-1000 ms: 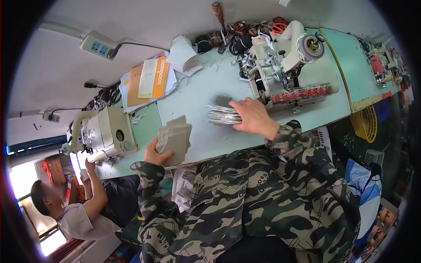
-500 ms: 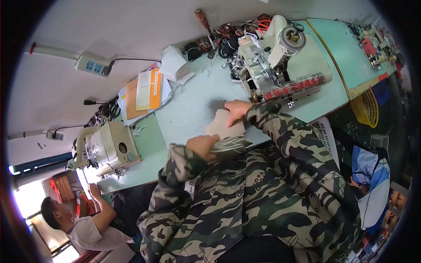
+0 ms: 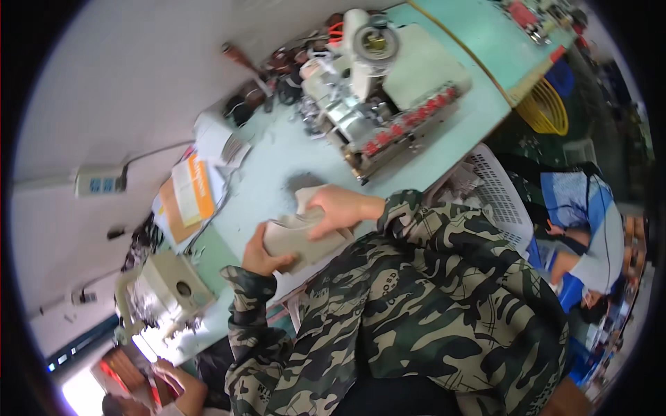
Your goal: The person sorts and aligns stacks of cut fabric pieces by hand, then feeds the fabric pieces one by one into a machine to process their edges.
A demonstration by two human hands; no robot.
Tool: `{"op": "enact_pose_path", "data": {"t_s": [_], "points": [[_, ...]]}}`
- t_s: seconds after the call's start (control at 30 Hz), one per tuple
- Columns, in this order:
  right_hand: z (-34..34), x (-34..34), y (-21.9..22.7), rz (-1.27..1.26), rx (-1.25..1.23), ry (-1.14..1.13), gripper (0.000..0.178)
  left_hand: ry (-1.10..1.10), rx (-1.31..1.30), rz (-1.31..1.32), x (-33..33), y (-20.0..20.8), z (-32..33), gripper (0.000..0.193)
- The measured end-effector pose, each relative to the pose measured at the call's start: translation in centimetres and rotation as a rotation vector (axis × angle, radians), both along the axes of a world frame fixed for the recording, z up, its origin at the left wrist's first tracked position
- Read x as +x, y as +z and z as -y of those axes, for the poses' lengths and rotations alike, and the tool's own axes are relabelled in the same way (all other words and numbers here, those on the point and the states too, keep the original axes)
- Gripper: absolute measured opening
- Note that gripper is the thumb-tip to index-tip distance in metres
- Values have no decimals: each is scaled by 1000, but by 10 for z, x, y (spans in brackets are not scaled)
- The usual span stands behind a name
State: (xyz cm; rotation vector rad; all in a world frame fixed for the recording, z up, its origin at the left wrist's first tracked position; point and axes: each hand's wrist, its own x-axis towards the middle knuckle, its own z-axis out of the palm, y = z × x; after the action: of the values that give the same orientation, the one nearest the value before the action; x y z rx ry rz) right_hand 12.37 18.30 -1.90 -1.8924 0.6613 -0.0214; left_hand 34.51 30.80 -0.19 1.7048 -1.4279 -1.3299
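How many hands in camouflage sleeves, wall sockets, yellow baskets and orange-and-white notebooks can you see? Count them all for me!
Hands in camouflage sleeves (left hand, right hand): 2
Wall sockets: 2
Yellow basket: 1
Orange-and-white notebook: 1
Total: 6

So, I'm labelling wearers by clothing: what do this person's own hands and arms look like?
The left hand and the right hand are ungloved. The left sleeve and right sleeve are long, reaching about to the wrists, in matching camouflage of dark green, black and pale tan patches. Blur hides whether any rings are worn.
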Motion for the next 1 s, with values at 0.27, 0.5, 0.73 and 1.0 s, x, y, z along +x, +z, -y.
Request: {"op": "enact_pose_path", "data": {"t_s": [0.27, 0.5, 0.73, 1.0], "points": [[7, 108, -14, 294, -357, 177, 59, 424, -224, 552, 70, -11, -52, 71], [-15, 125, -55, -40, -775, 334, 92, 350, -233, 702, 55, -83, -54, 96], [-13, 128, -53, 208, -944, 342, 97, 230, -215, 615, 55, -76, -67, 94], [-37, 145, -38, 77, -830, 303, 103, 286, -207, 822, 54, -63, -59, 105]]}}
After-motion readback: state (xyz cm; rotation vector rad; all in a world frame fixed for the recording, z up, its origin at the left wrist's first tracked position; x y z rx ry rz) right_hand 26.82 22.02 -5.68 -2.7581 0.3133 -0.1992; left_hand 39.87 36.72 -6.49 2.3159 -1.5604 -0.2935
